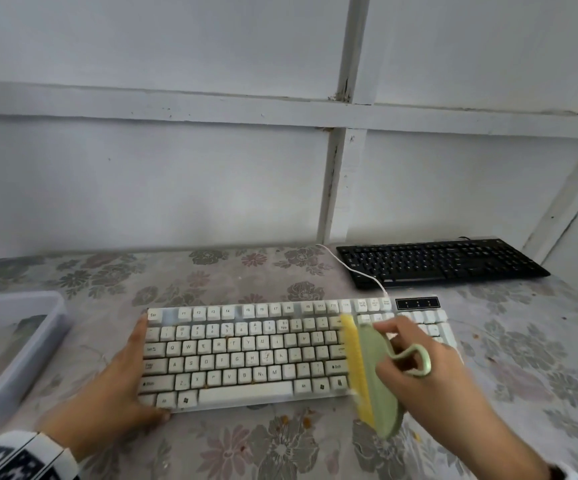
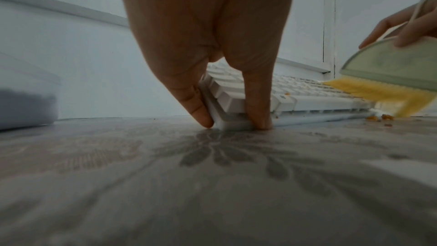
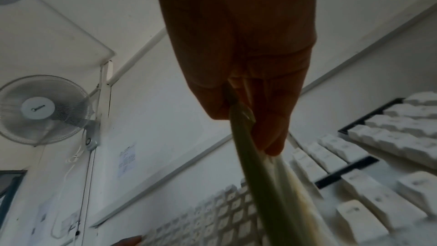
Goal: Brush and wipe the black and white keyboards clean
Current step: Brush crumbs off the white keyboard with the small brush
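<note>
Two keyboards are lying on the counter (image 1: pixel 523 341), which is wearing a floral cover. In the head view the white keyboard (image 1: pixel 246 355) is sitting at lower centre of the frame, and the black keyboard (image 1: pixel 440 263) is lying just behind its right end, toward the upper right, against the wall. A white cable (image 1: pixel 356 270) is running from the white keyboard's back edge past the black one's left end.

At lower left of the head view, the left hand (image 1: pixel 117 386) is bracing the white keyboard's left end: the left-wrist view is showing its fingers (image 2: pixel 201 111) spread apart and pressing straight down onto the counter on either side of the near left corner, touching the case.

At lower right, the right hand (image 1: pixel 429 372) is gripping a green scrub brush (image 1: pixel 377 382) with a loop handle, fingers clamped over its back. The brush is tilting on edge, its yellow bristles (image 1: pixel 355 358) facing left and meeting the keys near the right end of the main block, blurred.

Orange crumbs (image 2: pixel 378 117) are lying on the counter just in front of the keyboard's front edge, below the bristles, and a few are sitting between the keys.

A translucent plastic tub (image 1: pixel 13 344) is standing at the left edge of the frame, well apart from the keyboard. A wall fan (image 3: pixel 43 108) is showing at left in the right-wrist view.
</note>
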A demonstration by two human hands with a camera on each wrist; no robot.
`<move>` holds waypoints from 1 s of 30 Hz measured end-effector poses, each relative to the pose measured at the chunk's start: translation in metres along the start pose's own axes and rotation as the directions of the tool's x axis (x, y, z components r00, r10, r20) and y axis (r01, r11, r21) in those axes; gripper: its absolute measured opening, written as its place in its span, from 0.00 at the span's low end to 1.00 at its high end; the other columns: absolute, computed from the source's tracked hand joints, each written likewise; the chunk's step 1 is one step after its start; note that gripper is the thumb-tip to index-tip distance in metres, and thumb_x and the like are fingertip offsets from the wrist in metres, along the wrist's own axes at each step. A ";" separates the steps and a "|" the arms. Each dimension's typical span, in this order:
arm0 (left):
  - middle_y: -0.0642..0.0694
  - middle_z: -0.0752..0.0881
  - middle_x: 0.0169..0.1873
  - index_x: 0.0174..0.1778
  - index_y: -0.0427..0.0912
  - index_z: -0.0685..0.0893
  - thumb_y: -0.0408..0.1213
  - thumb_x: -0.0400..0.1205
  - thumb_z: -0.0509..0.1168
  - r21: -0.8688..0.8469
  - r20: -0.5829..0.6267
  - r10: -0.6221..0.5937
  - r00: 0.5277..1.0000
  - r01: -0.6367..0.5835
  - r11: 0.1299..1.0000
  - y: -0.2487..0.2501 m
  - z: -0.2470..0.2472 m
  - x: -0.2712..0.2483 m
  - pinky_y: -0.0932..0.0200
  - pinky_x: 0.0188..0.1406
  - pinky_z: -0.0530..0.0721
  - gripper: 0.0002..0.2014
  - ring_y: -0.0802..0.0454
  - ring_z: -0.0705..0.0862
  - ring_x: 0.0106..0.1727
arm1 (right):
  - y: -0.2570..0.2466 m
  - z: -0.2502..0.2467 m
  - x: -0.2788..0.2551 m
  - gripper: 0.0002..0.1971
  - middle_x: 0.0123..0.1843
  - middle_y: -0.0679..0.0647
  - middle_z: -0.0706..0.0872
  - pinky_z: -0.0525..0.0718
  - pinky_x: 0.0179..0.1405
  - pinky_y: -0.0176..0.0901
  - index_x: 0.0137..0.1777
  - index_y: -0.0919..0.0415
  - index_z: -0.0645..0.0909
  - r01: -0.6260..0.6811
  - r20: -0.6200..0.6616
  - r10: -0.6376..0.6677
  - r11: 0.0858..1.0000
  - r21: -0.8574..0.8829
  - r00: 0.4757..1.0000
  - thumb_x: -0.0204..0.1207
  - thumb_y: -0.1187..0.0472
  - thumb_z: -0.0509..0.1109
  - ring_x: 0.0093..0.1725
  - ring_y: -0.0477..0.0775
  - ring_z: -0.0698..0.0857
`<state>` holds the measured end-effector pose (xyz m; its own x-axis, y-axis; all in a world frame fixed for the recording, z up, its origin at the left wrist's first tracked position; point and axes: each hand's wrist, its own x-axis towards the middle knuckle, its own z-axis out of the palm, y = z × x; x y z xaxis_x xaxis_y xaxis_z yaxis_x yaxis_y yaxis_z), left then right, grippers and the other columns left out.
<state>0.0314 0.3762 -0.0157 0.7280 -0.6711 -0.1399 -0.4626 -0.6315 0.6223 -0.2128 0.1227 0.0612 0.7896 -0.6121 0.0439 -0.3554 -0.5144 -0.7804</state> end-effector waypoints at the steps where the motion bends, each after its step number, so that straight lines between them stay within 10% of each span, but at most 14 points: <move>1: 0.53 0.66 0.73 0.76 0.62 0.26 0.41 0.61 0.79 0.001 -0.004 0.000 1.000 0.000 1.000 0.000 0.000 0.000 0.58 0.70 0.72 0.68 0.57 0.73 0.66 | 0.002 -0.001 -0.004 0.15 0.30 0.57 0.82 0.68 0.22 0.36 0.45 0.43 0.80 -0.028 0.037 0.028 1.000 0.007 0.999 0.73 0.68 0.66 0.22 0.43 0.68; 5: 0.52 0.64 0.74 0.74 0.62 0.23 0.40 0.63 0.79 0.017 -0.004 -0.018 1.000 0.018 1.000 0.002 0.000 0.000 0.59 0.70 0.73 0.68 0.58 0.73 0.65 | -0.001 -0.018 -0.008 0.16 0.30 0.52 0.82 0.70 0.25 0.34 0.41 0.37 0.82 -0.098 0.139 0.096 0.995 0.009 0.986 0.70 0.65 0.68 0.25 0.43 0.71; 13: 0.52 0.63 0.75 0.63 0.73 0.22 0.40 0.64 0.79 0.045 -0.013 -0.020 1.000 0.021 0.999 0.005 0.000 -0.001 0.58 0.70 0.71 0.65 0.59 0.70 0.63 | -0.032 -0.016 0.024 0.19 0.42 0.49 0.88 0.87 0.34 0.61 0.59 0.37 0.80 0.074 -0.097 -0.073 0.997 0.005 0.993 0.78 0.64 0.64 0.37 0.63 0.86; 19: 0.49 0.58 0.79 0.62 0.67 0.19 0.41 0.66 0.78 0.099 -0.019 -0.027 0.999 0.029 0.995 0.009 0.000 -0.003 0.58 0.73 0.67 0.65 0.55 0.69 0.70 | -0.019 0.006 0.020 0.16 0.31 0.52 0.84 0.68 0.18 0.32 0.55 0.41 0.78 0.103 -0.012 -0.103 0.993 -0.055 0.995 0.77 0.66 0.64 0.21 0.43 0.73; 25: 0.50 0.60 0.79 0.65 0.68 0.20 0.41 0.65 0.79 0.071 -0.017 -0.024 1.000 0.025 0.997 0.005 0.001 -0.001 0.57 0.73 0.69 0.66 0.55 0.69 0.71 | -0.016 -0.003 0.001 0.16 0.31 0.54 0.81 0.69 0.23 0.33 0.48 0.39 0.80 0.037 0.128 -0.030 0.998 -0.055 0.991 0.75 0.66 0.65 0.23 0.42 0.71; 30: 0.50 0.63 0.77 0.73 0.62 0.21 0.41 0.63 0.79 0.062 -0.018 -0.025 1.000 0.026 0.998 -0.001 0.002 0.001 0.55 0.72 0.73 0.69 0.54 0.72 0.69 | -0.031 -0.013 0.015 0.17 0.36 0.50 0.86 0.71 0.22 0.39 0.51 0.39 0.80 0.089 -0.046 -0.089 0.996 -0.012 0.995 0.75 0.66 0.65 0.23 0.43 0.73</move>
<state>0.0316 0.3752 -0.0177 0.7484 -0.6478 -0.1420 -0.4734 -0.6718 0.5697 -0.1966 0.1221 0.0944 0.7945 -0.5905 0.1417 -0.2900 -0.5739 -0.7659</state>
